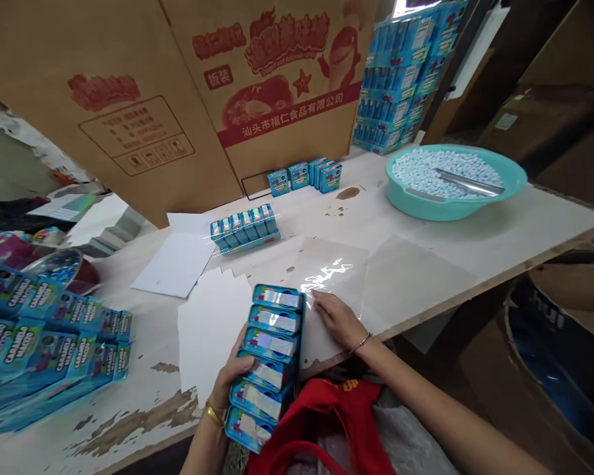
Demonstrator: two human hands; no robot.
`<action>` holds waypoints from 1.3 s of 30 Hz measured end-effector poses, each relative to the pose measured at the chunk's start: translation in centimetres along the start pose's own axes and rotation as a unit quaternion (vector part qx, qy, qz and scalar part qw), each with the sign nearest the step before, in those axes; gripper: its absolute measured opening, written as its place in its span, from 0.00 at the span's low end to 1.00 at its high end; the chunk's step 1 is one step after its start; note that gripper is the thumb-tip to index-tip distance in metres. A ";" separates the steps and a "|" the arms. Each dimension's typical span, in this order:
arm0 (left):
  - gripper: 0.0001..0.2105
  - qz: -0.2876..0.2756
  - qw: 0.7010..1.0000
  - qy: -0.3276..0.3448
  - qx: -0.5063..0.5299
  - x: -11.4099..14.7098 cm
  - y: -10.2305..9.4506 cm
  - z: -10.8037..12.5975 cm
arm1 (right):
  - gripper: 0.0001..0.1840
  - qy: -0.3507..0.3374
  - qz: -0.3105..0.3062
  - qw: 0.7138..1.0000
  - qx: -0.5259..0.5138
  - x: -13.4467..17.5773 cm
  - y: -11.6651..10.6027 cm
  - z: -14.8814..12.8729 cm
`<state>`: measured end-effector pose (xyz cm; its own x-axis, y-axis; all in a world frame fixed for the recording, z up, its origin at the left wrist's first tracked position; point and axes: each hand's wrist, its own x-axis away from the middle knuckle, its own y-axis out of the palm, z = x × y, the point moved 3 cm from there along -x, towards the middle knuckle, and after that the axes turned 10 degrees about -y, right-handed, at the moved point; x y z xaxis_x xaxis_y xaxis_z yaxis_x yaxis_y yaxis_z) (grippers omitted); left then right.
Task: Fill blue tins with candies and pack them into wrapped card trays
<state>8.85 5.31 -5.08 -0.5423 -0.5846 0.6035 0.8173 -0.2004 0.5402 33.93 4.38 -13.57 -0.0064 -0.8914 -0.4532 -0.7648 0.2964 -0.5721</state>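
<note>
My left hand (232, 376) is wrapped round a display tray of small blue candy boxes (272, 343), tilted near my body, the boxes standing in one row. Beside the tray's far end my right hand (340, 321) has its fingers together at a sheet of clear plastic film (332, 270), pinching it. The film lies on the table and catches the light. Beyond my left hand, a second row of blue boxes (245, 224) stands with clear film around it. White card sheets (212, 323) are spread under and left of the held tray.
A turquoise basin (440, 206) of pale candies with a metal scoop (470, 183) stands at right. Loose blue boxes (304, 175) sit before large cartons (178, 99). Wrapped packs (44, 343) crowd the left; more are stacked (400, 79) behind. An open carton (564, 330) is below right.
</note>
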 end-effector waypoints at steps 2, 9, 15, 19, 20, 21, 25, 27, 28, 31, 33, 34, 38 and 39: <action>0.37 -0.044 0.998 0.014 -0.042 -0.6 1.8 -0.1 | 0.19 0.017 0.001 0.999 -0.032 -0.3 0.1 0.4; 0.39 -0.057 0.980 -0.007 -0.192 -2.4 3.7 0.0 | 0.21 0.115 0.000 0.973 -0.198 -1.7 -2.3 1.3; 0.40 -0.020 0.968 0.006 -0.251 -2.5 3.8 0.0 | 0.27 0.133 -0.011 0.954 -0.270 -3.5 -4.6 0.2; 0.41 -0.034 0.958 0.026 -0.284 -2.3 4.8 0.3 | 0.34 0.139 -0.092 0.938 -0.305 -3.3 -4.4 0.5; 0.41 -0.035 0.957 0.024 -0.288 -2.3 4.9 0.3 | 0.34 0.141 -0.102 0.936 -0.305 -3.1 -4.3 0.8; 0.41 -0.033 0.955 0.022 -0.293 -2.3 5.0 0.3 | 0.34 0.140 -0.104 0.938 -0.299 -2.9 -4.2 1.1; 0.41 -0.043 0.950 0.039 -0.305 -2.1 5.0 0.1 | 0.25 0.107 -0.087 0.965 -0.224 -2.4 -3.7 2.5; 0.41 -0.060 0.952 0.057 -0.295 -1.9 4.9 0.1 | 0.19 0.062 -0.093 0.983 -0.146 -2.4 -3.2 2.7; 0.41 -0.066 0.955 0.062 -0.282 -1.7 4.9 0.2 | 0.16 0.034 -0.098 0.990 -0.100 -2.4 -2.9 2.7; 0.41 -0.075 0.965 0.062 -0.245 -1.5 4.9 0.3 | 0.10 -0.023 -0.104 0.994 -0.015 -2.6 -2.0 2.2; 0.41 -0.082 0.966 0.056 -0.239 -1.7 5.0 0.3 | 0.10 -0.027 -0.102 0.994 -0.033 -2.6 -1.7 2.0; 0.40 -0.086 0.965 0.053 -0.242 -1.9 5.1 0.3 | 0.11 -0.025 -0.104 0.993 -0.056 -2.7 -1.8 2.0; 0.39 -0.083 0.966 0.032 -0.244 -3.1 4.8 0.0 | 0.15 0.004 -0.112 0.977 -0.180 -2.7 -2.8 2.7; 0.39 -0.075 0.967 0.022 -0.242 -3.5 4.6 -0.2 | 0.16 0.023 -0.109 0.971 -0.212 -2.7 -3.1 2.8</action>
<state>14.55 6.28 -4.80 -0.6620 -0.5510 0.5081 0.7309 -0.6246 0.2749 38.18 6.83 -12.51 0.1634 -0.9344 -0.3165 -0.9477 -0.0595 -0.3135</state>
